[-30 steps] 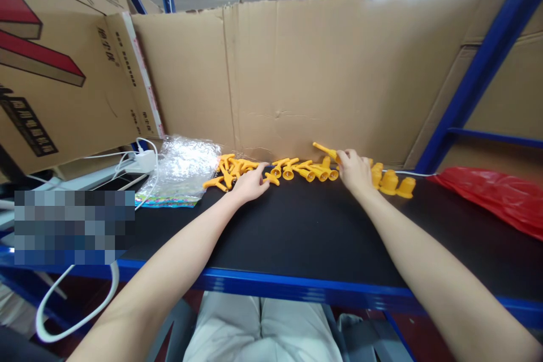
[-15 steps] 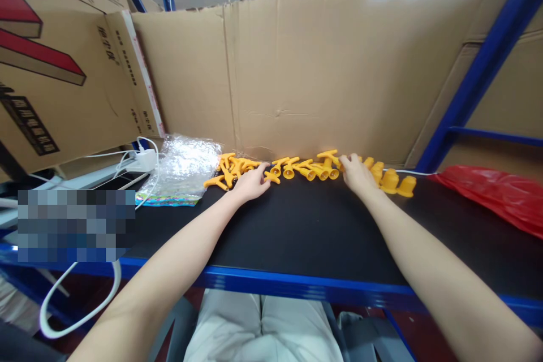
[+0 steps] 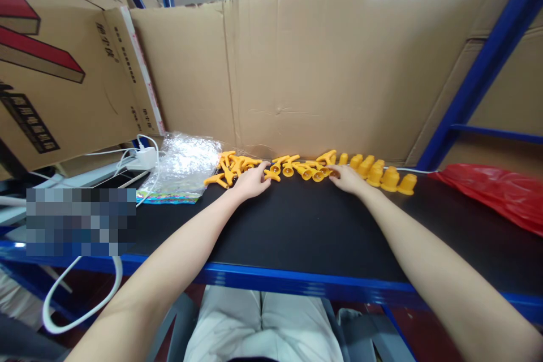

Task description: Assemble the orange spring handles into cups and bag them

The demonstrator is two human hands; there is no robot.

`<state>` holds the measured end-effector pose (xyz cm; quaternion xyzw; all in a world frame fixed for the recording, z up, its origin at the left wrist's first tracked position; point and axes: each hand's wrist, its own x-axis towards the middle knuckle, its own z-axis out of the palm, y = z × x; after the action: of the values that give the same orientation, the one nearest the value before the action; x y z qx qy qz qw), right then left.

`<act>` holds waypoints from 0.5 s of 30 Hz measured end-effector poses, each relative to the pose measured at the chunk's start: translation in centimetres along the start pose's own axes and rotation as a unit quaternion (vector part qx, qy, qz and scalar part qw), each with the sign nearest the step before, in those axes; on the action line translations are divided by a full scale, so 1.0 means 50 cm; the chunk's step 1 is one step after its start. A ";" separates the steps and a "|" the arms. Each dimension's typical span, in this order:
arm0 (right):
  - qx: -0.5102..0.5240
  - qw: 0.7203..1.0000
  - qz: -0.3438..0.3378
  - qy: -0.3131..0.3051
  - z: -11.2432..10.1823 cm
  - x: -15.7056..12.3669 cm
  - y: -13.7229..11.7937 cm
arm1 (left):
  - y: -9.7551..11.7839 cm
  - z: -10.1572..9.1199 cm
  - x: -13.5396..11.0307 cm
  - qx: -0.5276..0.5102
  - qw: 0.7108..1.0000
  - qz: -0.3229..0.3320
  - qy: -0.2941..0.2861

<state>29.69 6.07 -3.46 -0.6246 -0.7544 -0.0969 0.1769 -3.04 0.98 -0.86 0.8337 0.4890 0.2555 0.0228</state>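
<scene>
My left hand (image 3: pixel 253 181) rests by the table's back with its thumb and fingers closed around the end of a small yellow Y-shaped piece (image 3: pixel 274 176). Left of it lies a loose pile of yellow Y-shaped pieces (image 3: pixel 229 167). Between my hands, yellow pieces with Y-shaped tops and flared hollow ends (image 3: pixel 288 171) lie in a row, openings facing me. My right hand (image 3: pixel 347 179) is at the right end of this row, fingertips curled against a flared yellow piece, partly hidden. Behind and right of it stand several yellow stepped cups (image 3: pixel 389 180), wide rim down.
A clear plastic bag (image 3: pixel 186 161) lies left of the pile, beside a white charger (image 3: pixel 146 159) with cables. At right is a red plastic bag (image 3: pixel 494 195). A cardboard panel (image 3: pixel 297 79) walls off the back of the black table (image 3: pixel 305 237); blue metal posts (image 3: pixel 475 68) frame it.
My right hand has moved left, from among the cups to the end of the row, uncovering more cups. The right-hand pieces of the row have shifted slightly. My left hand stays in place.
</scene>
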 end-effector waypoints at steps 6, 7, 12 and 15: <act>0.049 0.998 0.013 -0.030 -0.012 -0.001 -0.025 | -0.006 0.005 0.002 0.002 1.000 0.003 0.003; 0.038 0.999 0.016 -0.032 -0.011 -0.001 -0.027 | -0.006 0.006 0.003 0.005 1.000 0.003 0.004; -0.007 0.997 0.038 -0.059 -0.006 -0.003 -0.036 | -0.009 0.009 0.007 0.017 1.000 0.007 0.000; -0.020 0.996 0.043 -0.075 -0.008 -0.003 -0.041 | -0.013 0.013 0.009 0.021 0.999 0.023 -0.005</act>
<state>27.75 5.36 -3.00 -0.6652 -0.7361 -0.0574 0.1117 -3.09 1.80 -1.43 0.8464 0.4748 0.2411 0.0017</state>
